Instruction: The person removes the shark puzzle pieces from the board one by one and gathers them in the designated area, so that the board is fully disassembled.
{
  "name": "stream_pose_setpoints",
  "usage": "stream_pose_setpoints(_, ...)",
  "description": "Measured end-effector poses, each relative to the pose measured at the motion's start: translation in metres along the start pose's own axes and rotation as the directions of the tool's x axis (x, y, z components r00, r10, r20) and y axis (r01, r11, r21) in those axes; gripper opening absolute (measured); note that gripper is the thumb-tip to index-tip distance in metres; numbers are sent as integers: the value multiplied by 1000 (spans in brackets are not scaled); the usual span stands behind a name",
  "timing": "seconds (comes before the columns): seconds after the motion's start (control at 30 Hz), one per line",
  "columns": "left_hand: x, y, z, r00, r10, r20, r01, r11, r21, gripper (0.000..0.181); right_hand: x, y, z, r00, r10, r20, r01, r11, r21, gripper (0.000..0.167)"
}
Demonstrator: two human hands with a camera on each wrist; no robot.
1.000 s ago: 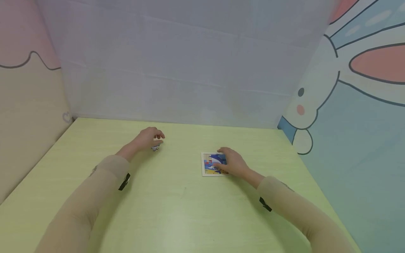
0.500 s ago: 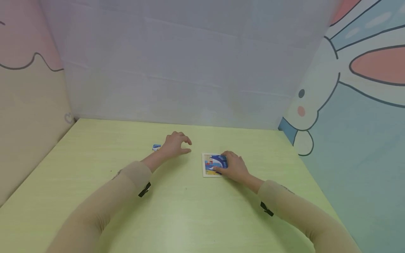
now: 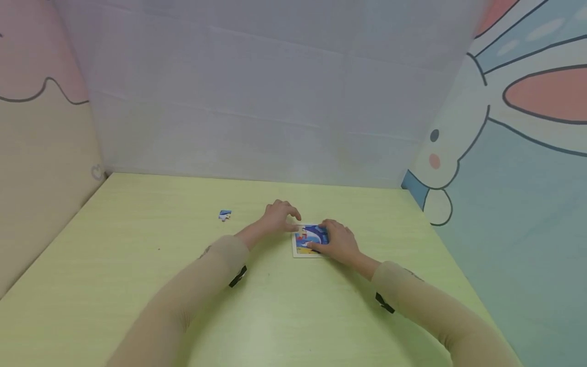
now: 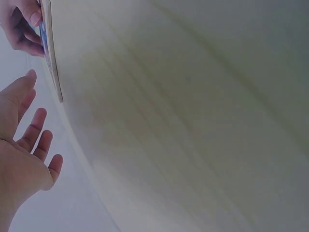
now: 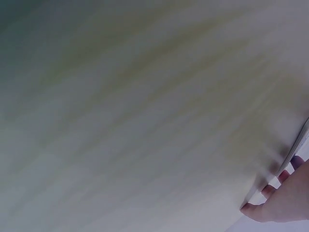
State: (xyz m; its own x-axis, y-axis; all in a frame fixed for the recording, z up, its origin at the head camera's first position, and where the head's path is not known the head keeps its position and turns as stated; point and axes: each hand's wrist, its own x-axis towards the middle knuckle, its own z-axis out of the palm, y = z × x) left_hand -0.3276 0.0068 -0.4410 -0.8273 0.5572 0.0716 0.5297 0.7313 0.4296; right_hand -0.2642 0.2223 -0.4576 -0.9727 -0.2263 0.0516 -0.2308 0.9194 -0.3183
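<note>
A small picture puzzle in a white frame [image 3: 300, 256] lies flat on the table, with blue, white and yellow shapes on it. The right hand [image 3: 340, 244] rests over its right part, thumb and fingertips spread on the picture; the palm hides that side. At the puzzle's upper left corner is the left hand [image 3: 276, 216], fingers bent loosely and apart, holding nothing. In the left wrist view a gap separates the left hand [image 4: 26, 140] from the board [image 4: 54, 67]. The right wrist view shows the right hand [image 5: 285, 198] at the board's edge.
A loose blue and white puzzle piece [image 3: 224, 215] lies on the pale yellow-green table [image 3: 257, 316], left of the left hand. A grey-white sheet [image 3: 257, 92] hangs behind the table. A wall [image 3: 527, 204] with a painted rabbit stands on the right.
The left hand has moved right, from above the loose piece to the puzzle's upper left corner, leaving the piece uncovered. The right hand has shifted only slightly on the puzzle.
</note>
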Motion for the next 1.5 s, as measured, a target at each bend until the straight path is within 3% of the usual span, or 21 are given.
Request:
stream_pose_setpoints(0.3, 15, -2, 11, 996, -3, 84, -1, 999, 48, 19, 1, -1, 1, 1000, -7, -5, 7, 1000, -8, 73)
stream_pose_setpoints(0.53, 20, -1, 12, 991, 24, 133, -28, 999, 25, 15, 0, 0, 2, 1000, -28, -8, 28, 1000, -12, 73)
stream_pose_setpoints(0.9, 22, 0, 16, 991, 27, 134, -23, 999, -28, 9, 0, 2, 3, 999, -48, -21, 47, 997, -53, 74)
stream_pose_setpoints(1.07, 24, 0, 18, 994, 24, 107, -19, 999, -45, 7, 1, 2, 4, 999, -47, -26, 46, 997, -54, 75)
stream_pose_setpoints(1.5, 23, 2, 13, 995, 13, 103, 2, 989, -150, 6, 2, 0, 1, 998, -49, -25, 48, 997, -60, 76)
